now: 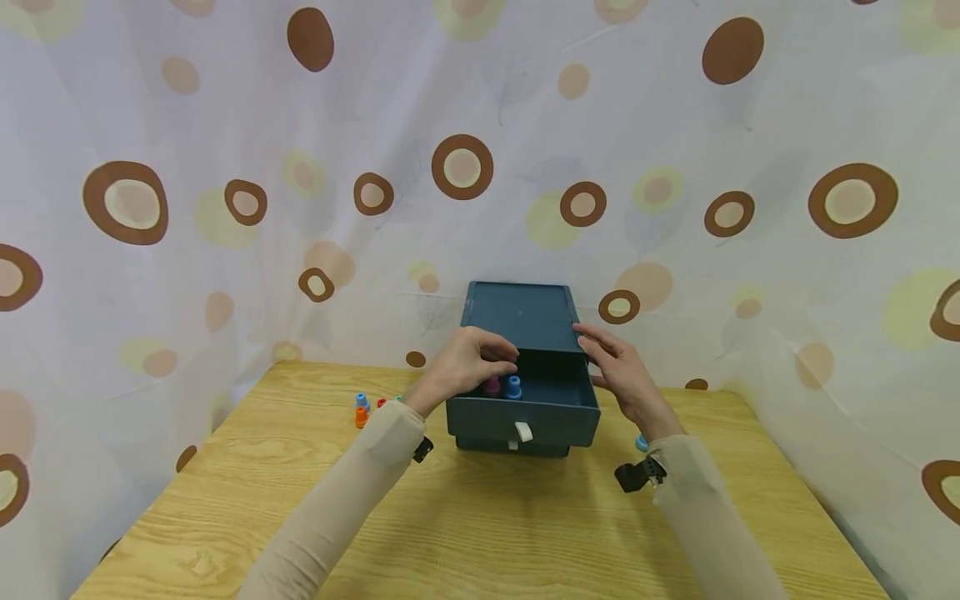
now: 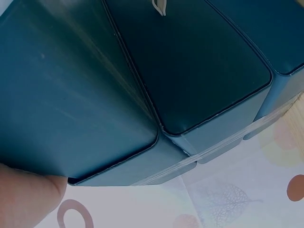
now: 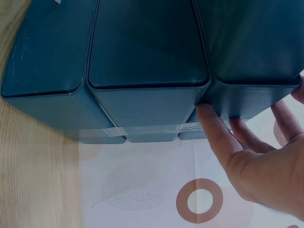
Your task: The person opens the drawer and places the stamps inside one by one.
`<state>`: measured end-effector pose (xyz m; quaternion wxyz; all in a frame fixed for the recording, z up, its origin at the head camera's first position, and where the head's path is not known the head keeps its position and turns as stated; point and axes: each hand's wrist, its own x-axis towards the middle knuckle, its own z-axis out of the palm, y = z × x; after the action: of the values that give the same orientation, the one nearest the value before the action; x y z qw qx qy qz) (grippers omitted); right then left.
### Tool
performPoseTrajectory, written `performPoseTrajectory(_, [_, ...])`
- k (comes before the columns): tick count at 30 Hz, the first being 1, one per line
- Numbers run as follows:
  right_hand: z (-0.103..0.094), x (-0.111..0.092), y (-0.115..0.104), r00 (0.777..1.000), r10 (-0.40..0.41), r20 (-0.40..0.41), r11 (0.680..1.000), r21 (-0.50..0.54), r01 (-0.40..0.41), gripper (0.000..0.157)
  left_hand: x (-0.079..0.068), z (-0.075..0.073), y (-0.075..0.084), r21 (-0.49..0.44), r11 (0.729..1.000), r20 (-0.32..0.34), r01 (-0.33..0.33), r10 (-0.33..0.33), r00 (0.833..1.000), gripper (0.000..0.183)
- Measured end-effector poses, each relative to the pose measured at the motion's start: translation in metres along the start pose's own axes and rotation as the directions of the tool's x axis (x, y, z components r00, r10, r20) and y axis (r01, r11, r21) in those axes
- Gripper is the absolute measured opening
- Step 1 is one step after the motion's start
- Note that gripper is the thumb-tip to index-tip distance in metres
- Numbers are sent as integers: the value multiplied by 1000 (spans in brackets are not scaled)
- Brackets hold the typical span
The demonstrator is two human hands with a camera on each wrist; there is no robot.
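A big pale sheet (image 1: 517, 92) with brown rings and spots hangs at the far side and down the left and right. In front of it is a wide wooden table (image 1: 525, 533). A dark blue chest of drawers (image 1: 517, 312) stands at the far part of the table, near the middle. Its top drawer (image 1: 480, 421) sticks out to the near side, so you can see into it. Two long cream sleeves (image 1: 337, 512) reach in from the near side.

The right hand (image 1: 621, 375) is at the chest's right side. Its fingers are spread apart, and some tips touch the side. The left hand (image 1: 468, 362) is over the left part of the top drawer, with its thumb and fingers bent close together. I cannot tell if it pinches something.

A dark band (image 1: 633, 477) is at the right wrist. Clear tape (image 3: 142, 129) runs across the side of the chest.

In the drawer, a pink peg (image 1: 491, 386) stands on the left, just below the left hand, and a blue peg (image 1: 513, 388) stands just right of it. On the table, left of the chest, are an orange piece (image 1: 362, 417), another blue piece (image 1: 362, 402) just behind it, and a tiny red piece (image 1: 382, 402). A white pull tab (image 1: 523, 432) is on the drawer's front.
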<state>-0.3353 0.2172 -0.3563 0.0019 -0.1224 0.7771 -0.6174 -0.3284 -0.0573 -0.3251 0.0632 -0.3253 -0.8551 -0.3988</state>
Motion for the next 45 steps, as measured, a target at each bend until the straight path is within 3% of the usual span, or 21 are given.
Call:
performPoseTrajectory(9, [2, 0, 1, 1000, 1, -1, 1000, -3, -1, 57, -4, -3, -3, -72, 994, -86, -76, 70, 994, 15])
performPoseTrajectory(16, [0, -1, -2, 1000, 6, -6, 1000, 0, -6, 57, -7, -8, -11, -145, 979, -210, -142, 110, 971, 10])
performPoseTrajectory(20, [-1, -1, -3, 1000, 8, -12, 1000, 3, -8, 56, -11, -12, -17, -181, 969, -276, -168, 114, 955, 9])
performPoseTrajectory(26, [0, -2, -5, 1000, 17, -7, 1000, 16, -17, 56, -19, -18, -25, -200, 969, -340, -146, 71, 938, 10])
performPoseTrajectory(29, [1, -2, -5, 1000, 18, -4, 1000, 18, -18, 56, -24, -21, -26, -235, 964, -348, -121, 33, 937, 12])
performPoseTrajectory(38, [0, 0, -5, 1000, 8, 1, 1000, 10, -8, 56, -40, -39, -4, -311, 947, -352, -75, -42, 935, 13])
performPoseTrajectory(45, [0, 0, -3, 1000, 12, 3, 1000, 16, -12, 56, -45, -45, -16, -291, 953, -328, -79, -22, 944, 14])
